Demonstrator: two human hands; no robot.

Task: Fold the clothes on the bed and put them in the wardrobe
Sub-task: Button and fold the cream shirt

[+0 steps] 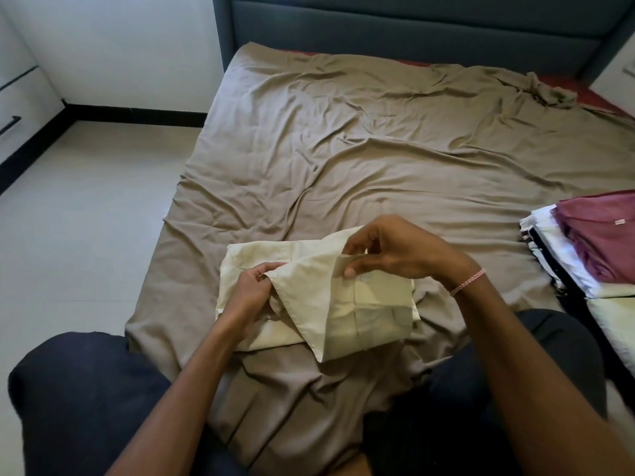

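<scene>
A pale cream shirt lies partly folded on the brown bed sheet, just in front of my knees. My left hand pinches a fold of the shirt near its left side. My right hand pinches the upper edge of the raised flap between thumb and fingers, and a pink band circles that wrist. The flap hangs from both hands in a pointed shape over the rest of the shirt.
A stack of folded clothes, maroon on top over white and dark layers, sits at the bed's right edge. A grey headboard stands at the far end. Tiled floor and white drawers lie to the left.
</scene>
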